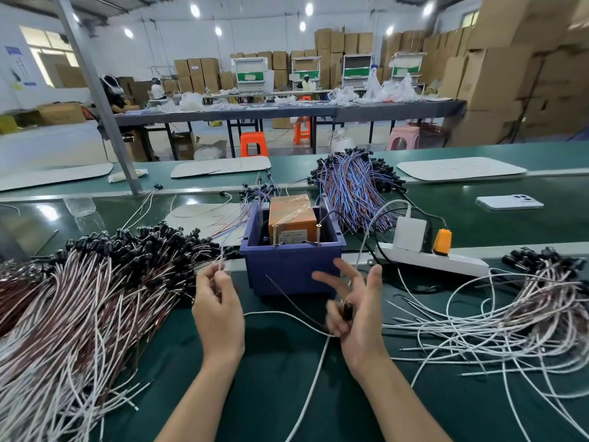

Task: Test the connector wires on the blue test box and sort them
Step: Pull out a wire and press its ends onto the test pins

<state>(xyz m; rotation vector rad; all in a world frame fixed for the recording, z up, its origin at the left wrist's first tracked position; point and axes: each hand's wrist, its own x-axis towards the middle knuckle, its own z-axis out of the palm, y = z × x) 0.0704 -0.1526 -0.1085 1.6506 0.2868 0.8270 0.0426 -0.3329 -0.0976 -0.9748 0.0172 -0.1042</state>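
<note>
Just in front of the blue test box (287, 269) on the green surface (280, 378), the right hand (357, 317) curls its grip round a connector wire (347, 307) whose leads run leftward, while the left hand (216, 311) pinches a thin wire (220, 266) pointing up.

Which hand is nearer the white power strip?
Right. The right hand is close to the white power strip, below and left of it; the left hand is farther left, beyond the blue test box.
</note>
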